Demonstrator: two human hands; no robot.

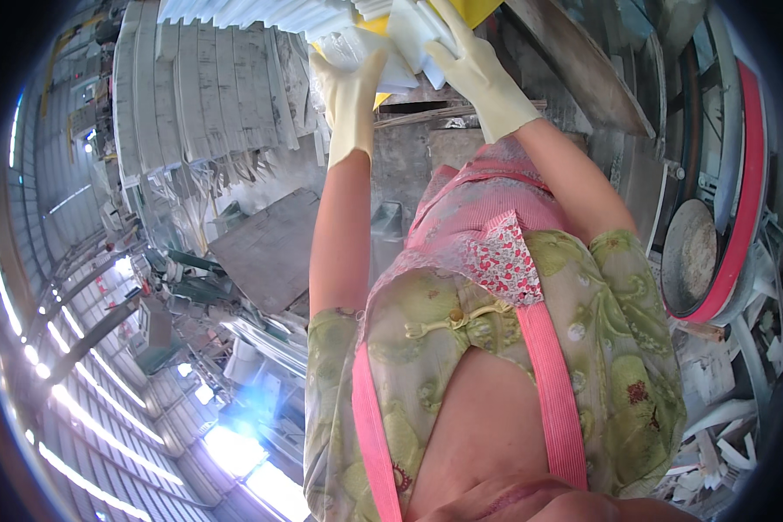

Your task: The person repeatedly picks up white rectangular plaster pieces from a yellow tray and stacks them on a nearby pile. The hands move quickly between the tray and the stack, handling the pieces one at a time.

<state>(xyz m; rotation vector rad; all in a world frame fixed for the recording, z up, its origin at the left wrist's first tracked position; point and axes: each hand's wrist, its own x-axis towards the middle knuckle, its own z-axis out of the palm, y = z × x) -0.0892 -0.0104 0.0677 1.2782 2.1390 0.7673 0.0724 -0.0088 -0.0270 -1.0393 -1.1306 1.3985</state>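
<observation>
Both my hands wear cream rubber gloves and reach to the top of the head view. My left hand (350,91) grips a white block (352,48) with a glossy, plastic-like surface, its thumb and fingers on either side. My right hand (483,78) holds the edge of a thin white slab (409,39), one finger stretched along it and the thumb below. The slab leans beside the block, over something yellow (478,10). A row of thin white ribbed pieces (244,13) lies to the left of them. The upper frame edge cuts off the far ends.
Long greyish boards (204,96) are stacked at the left. A wide plank (583,65) slants at the upper right. At my right stands a round tub with a pink rim (739,200), a bowl of pale powder (692,248) beside it. White scraps (722,452) lie at the lower right.
</observation>
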